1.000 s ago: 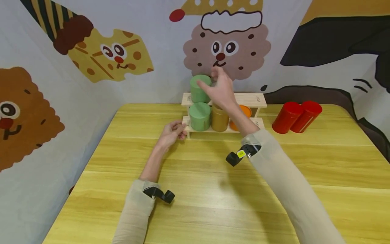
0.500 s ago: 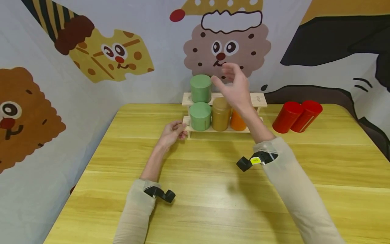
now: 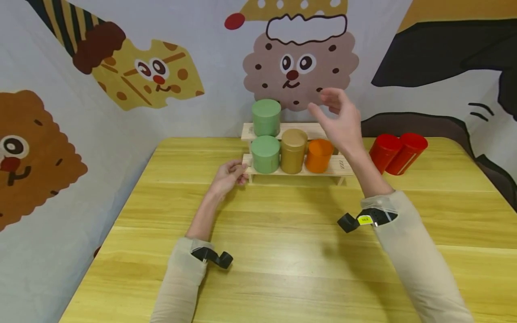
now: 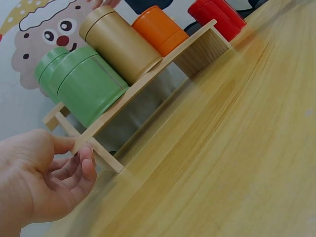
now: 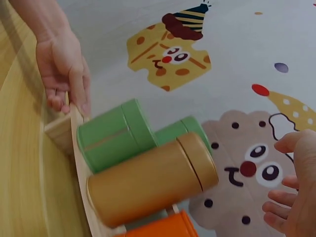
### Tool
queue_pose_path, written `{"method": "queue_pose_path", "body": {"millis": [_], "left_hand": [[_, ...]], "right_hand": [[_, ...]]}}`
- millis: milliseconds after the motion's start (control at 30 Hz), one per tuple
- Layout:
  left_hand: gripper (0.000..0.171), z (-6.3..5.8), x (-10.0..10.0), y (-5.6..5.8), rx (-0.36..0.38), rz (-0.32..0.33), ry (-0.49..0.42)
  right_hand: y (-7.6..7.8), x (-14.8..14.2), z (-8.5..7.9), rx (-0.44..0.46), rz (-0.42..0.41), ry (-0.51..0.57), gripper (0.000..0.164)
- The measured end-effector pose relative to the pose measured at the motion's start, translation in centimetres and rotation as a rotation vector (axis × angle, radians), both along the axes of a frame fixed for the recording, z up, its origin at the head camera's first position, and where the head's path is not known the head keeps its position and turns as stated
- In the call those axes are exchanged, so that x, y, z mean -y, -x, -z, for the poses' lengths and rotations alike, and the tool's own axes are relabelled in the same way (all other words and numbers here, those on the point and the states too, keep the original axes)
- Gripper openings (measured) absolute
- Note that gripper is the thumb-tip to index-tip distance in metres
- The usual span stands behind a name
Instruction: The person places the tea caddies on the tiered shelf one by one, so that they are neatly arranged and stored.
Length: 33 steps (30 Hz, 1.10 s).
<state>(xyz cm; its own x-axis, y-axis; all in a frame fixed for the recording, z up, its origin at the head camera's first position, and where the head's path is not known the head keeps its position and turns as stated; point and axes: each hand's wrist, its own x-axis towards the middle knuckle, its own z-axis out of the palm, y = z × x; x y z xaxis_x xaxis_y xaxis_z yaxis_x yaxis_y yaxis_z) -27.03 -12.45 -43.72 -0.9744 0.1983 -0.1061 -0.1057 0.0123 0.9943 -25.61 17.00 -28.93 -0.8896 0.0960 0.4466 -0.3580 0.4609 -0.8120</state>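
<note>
A two-tier wooden shelf rack (image 3: pixel 337 167) stands against the back wall. My left hand (image 3: pixel 228 177) pinches the left end of its lower board, thumb on top and fingers curled below, as the left wrist view shows. On that board, a green canister (image 3: pixel 265 155), a taller gold canister (image 3: pixel 293 152) and an orange canister (image 3: pixel 319 157) stand side by side. Another green canister (image 3: pixel 266 119) sits at the upper tier's left end. My right hand (image 3: pixel 343 123) is in the air, fingers loosely bent, holding nothing; it overlaps the upper tier's right end in the head view.
Two red canisters (image 3: pixel 383 150) stand together on the wooden table (image 3: pixel 291 251), right of the rack and partly behind my right forearm. A cloth wall (image 3: pixel 226 67) with cartoon biscuits and cheese rises just behind the rack.
My right hand has moved away from the upper green canister, rightward past the gold and orange ones, uncovering them. My left hand keeps its hold on the rack.
</note>
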Motion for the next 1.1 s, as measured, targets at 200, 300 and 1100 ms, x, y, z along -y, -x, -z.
{"method": "queue_pose_path", "body": {"millis": [200,300,1100], "left_hand": [[0.047,0.1,0.0,0.1,0.0,0.0,0.001],[0.047,0.0,0.0,0.1,-0.002,-0.001,0.004],[0.047,0.1,0.0,0.2,0.011,-0.008,-0.003]], "right_hand": [[-0.7,-2.3,0.6,-0.013,0.05,-0.003,0.05],[-1.0,-3.3,0.9,-0.029,0.072,-0.001,0.05],[-2.9,-12.6,4.9,-0.039,0.292,0.046,0.044]]}}
